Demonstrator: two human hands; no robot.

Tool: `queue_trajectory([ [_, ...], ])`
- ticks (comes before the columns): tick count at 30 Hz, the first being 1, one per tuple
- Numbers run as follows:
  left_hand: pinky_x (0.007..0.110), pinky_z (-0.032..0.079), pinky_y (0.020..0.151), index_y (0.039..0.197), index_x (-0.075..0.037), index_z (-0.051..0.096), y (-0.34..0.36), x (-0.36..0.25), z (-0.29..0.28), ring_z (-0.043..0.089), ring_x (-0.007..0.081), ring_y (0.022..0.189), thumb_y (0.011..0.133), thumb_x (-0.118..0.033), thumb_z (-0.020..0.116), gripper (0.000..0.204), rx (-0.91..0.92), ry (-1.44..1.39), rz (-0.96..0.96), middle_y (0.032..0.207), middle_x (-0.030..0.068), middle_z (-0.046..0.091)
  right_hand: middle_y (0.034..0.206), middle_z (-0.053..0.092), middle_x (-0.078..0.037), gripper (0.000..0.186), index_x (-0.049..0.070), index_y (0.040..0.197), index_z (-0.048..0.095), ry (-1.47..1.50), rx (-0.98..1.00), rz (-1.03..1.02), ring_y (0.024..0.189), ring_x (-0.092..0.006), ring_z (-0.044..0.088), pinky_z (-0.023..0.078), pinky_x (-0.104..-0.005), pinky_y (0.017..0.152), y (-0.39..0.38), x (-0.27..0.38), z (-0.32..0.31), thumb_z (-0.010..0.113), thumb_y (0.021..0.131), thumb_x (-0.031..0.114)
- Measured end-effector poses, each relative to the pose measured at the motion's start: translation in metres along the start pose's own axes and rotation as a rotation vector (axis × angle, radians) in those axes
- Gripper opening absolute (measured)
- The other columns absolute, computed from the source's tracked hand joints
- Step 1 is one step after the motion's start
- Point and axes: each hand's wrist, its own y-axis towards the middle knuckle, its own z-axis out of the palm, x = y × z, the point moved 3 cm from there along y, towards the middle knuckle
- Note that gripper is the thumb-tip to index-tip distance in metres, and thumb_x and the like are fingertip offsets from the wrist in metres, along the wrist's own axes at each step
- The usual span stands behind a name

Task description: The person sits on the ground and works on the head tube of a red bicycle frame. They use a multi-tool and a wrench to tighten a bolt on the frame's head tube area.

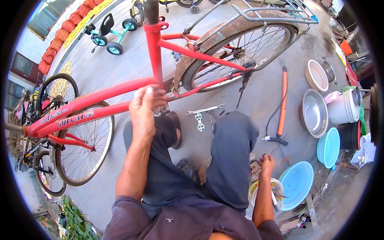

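My left hand (147,102) is at the bottom bracket of the red bicycle frame (138,84), thumb raised and fingers blurred; what it touches is hidden. My right hand (266,163) is curled just above a white bucket of tools (276,190), beside my right knee; what it holds, if anything, is unclear. On the ground between the bicycle and my knees lie a ring spanner (206,109) and a flat multi-hole spanner (199,122). The rear wheel (240,56) has a rusty mudguard and a rack above it.
An orange hand pump (282,104) lies to the right, with a steel basin (314,112), blue basins (296,184), white pails (344,107) and pots. A child's tricycle (114,36) stands behind the frame. Other bicycles (52,92) are at left, red sacks (64,34) along the wall.
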Motion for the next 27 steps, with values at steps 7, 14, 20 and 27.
queue_trajectory([
  [7, 0.031, 0.05, 0.073, 0.103, 0.003, 0.054, 0.068, -0.021, -0.014, 0.061, 0.0201, 0.086, 0.09, -0.025, 0.049, 0.031, -0.156, -0.014, 0.173, 0.091, 0.013, 0.06, 0.085, 0.06, -0.009, 0.02, -0.004, 0.095, 0.059, 0.05, 0.272, -0.588, 0.072, -0.0125, 0.057, 0.048, -0.0253, 0.064, -0.08, 0.246, 0.093, 0.053, 0.086, 0.012],
  [14, 0.03, 0.048, 0.073, 0.104, 0.005, 0.054, 0.11, -0.05, 0.008, 0.059, 0.0192, 0.088, 0.091, -0.029, 0.047, 0.036, -0.029, -0.088, 0.263, 0.093, 0.0146, 0.061, 0.076, 0.063, -0.007, 0.021, -0.001, 0.092, 0.062, -0.188, 0.832, -0.678, 0.068, -0.0115, 0.057, 0.046, -0.0263, 0.063, -0.146, 0.293, 0.219, 0.056, 0.083, 0.018],
  [20, 0.033, 0.046, 0.075, 0.105, 0.004, 0.055, 0.116, -0.043, 0.029, 0.058, 0.018, 0.086, 0.093, -0.041, 0.038, 0.05, 0.064, -0.092, 0.273, 0.093, 0.0133, 0.061, 0.077, 0.063, -0.012, 0.023, -0.002, 0.093, 0.061, -0.511, 0.978, -0.808, 0.069, -0.018, 0.06, 0.047, -0.0314, 0.064, -0.151, 0.248, 0.255, 0.056, 0.082, 0.017],
  [27, 0.032, 0.046, 0.074, 0.104, 0.003, 0.056, 0.108, -0.015, 0.036, 0.057, 0.0185, 0.079, 0.092, -0.051, 0.028, 0.062, 0.104, 0.011, 0.21, 0.089, 0.012, 0.06, 0.079, 0.06, -0.019, 0.02, -0.001, 0.09, 0.061, -0.572, 0.946, -0.975, 0.071, -0.0337, 0.059, 0.046, -0.0368, 0.065, -0.152, 0.237, 0.246, 0.055, 0.08, 0.016],
])
